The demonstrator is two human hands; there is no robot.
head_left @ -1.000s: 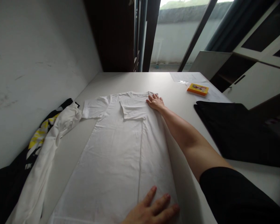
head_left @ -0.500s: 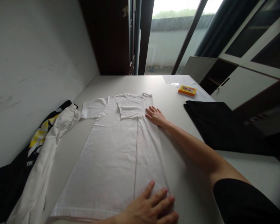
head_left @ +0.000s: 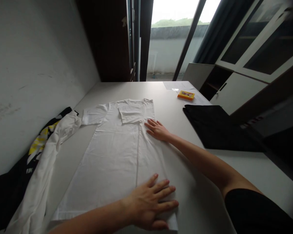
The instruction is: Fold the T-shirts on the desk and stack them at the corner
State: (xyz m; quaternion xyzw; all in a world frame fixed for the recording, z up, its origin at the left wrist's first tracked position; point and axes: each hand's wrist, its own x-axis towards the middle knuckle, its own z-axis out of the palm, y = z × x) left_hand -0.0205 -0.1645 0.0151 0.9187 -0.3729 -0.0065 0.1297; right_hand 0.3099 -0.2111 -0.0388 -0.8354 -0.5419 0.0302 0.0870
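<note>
A white T-shirt (head_left: 112, 152) lies flat on the table, its collar at the far end and its hem close to me. The right side is folded inward, so that sleeve (head_left: 130, 114) rests across the chest; the left sleeve (head_left: 94, 115) sticks out sideways. My left hand (head_left: 151, 203) is spread flat on the folded part near the hem, fingers apart. Farther up, my right hand (head_left: 158, 130) lies flat along the folded edge just below the sleeve, fingers stretched out. Neither hand grips the cloth.
Against the wall at left lie a white garment (head_left: 50, 152) and a black and yellow garment (head_left: 37, 144). A folded black cloth (head_left: 219, 130) is on the right of the white table (head_left: 127, 89). A yellow box (head_left: 186, 95) sits on papers (head_left: 177, 85) at the far right.
My left hand has moved up the shirt a little from the hem, with more forearm in view. My right hand has slid slightly toward me. The camera view has shifted somewhat.
</note>
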